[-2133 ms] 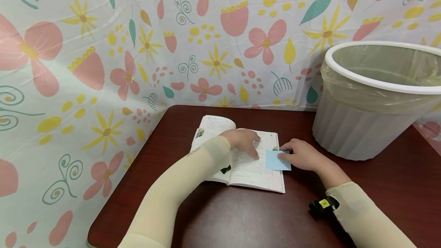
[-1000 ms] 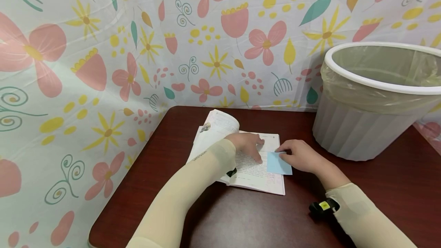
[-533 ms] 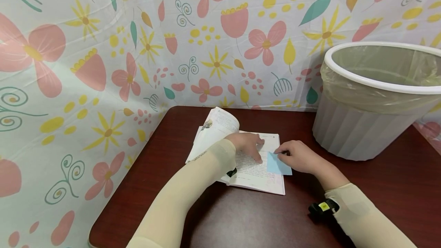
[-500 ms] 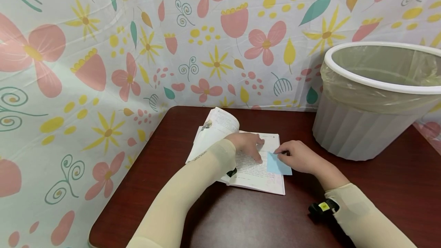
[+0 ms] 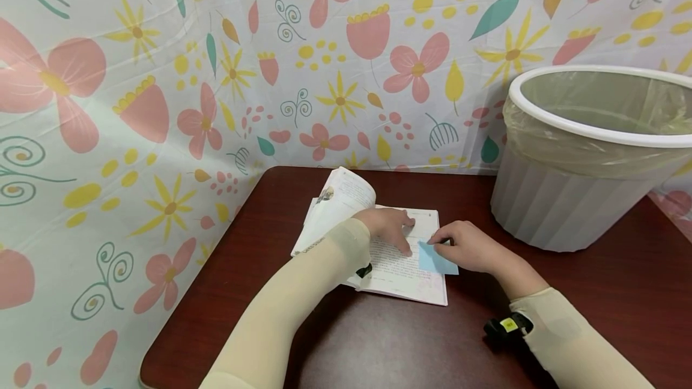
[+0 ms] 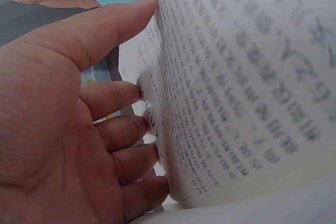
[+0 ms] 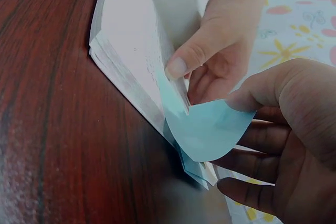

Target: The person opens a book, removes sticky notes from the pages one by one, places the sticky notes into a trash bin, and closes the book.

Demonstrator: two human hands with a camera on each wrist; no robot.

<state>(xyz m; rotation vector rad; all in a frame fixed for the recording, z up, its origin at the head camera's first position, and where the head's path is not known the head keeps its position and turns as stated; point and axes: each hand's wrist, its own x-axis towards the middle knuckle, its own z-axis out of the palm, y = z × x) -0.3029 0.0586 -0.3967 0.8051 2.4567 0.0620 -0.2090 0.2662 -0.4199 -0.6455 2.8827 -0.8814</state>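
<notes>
An open book (image 5: pixel 400 284) with printed text lies on the dark red table. A light blue sticky note (image 5: pixel 439 263) overlaps the outer edge of its right page. My left hand (image 5: pixel 385 228) touches that page, thumb and fingers spread; in the left wrist view its fingertips (image 6: pixel 137 188) meet the paper. At the note's upper edge, my right hand (image 5: pixel 469 246) pinches it between thumb and fingers. The right wrist view shows the note (image 7: pixel 210 135) bowed, with another blue layer (image 7: pixel 193 169) below it.
A grey ribbed trash bin (image 5: pixel 557 197) with a white rim and a clear liner stands at the back right. Behind the table (image 5: pixel 378 347) hangs a flower-patterned curtain (image 5: pixel 227 107). The book's left pages (image 5: pixel 346 197) curl upward beside my left forearm.
Since the earliest frame my left hand has shifted slightly right and the left pages have risen. My right fingers have drawn together at the note's upper edge, and the note sits slightly lower.
</notes>
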